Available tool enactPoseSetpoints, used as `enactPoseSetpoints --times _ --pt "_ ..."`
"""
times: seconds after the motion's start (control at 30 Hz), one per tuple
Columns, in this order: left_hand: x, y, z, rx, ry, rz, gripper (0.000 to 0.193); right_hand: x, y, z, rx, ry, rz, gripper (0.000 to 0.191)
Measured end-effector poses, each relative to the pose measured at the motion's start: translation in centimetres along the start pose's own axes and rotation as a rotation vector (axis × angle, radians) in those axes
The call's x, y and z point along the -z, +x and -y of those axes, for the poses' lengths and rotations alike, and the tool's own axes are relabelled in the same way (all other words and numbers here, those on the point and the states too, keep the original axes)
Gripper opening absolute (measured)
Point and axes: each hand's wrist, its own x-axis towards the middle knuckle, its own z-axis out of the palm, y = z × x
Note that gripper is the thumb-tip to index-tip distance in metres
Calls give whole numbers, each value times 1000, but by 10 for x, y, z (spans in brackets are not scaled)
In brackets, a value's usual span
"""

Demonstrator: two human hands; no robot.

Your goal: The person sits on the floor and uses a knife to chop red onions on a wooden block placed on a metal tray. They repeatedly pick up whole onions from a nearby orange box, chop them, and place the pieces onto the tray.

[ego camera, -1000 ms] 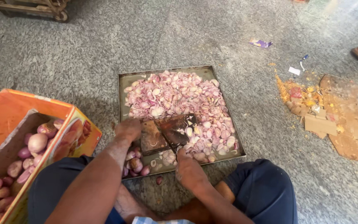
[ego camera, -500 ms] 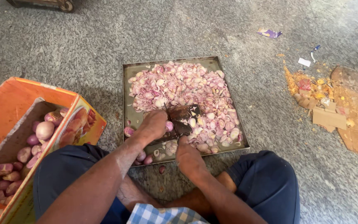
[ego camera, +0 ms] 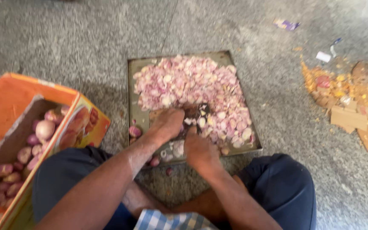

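Both hands work at the tray's [ego camera: 138, 111] six o'clock edge: the left hand [ego camera: 167, 124] curled, pressing down beside the sliced onions [ego camera: 184, 85], the right hand [ego camera: 199, 149] closed. What either grips is blurred and hidden. Whole onions [ego camera: 43, 130] fill the orange box [ego camera: 9, 100] at nine o'clock.

Our hands, left [ego camera: 167, 124] and right [ego camera: 199, 149], sit in sliced shallots [ego camera: 188, 85] on metal tray [ego camera: 135, 110]; orange box [ego camera: 5, 102] beside.
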Motion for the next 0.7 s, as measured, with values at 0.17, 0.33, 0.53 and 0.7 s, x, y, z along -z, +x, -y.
enactPoseSetpoints --times 0.17,0.33,0.53,0.7 --pt "-7 8 9 -138 100 -184 23 -15 9 -8 64 118 -107 57" --pt "-21 21 18 -123 54 -155 23 -2 5 -1 16 136 -63 46" --pt "-18 14 21 -189 4 -219 22 0 4 1 -32 172 -40 44" --pt "-8 9 14 -106 77 -147 25 -10 6 0 85 191 -105 52"
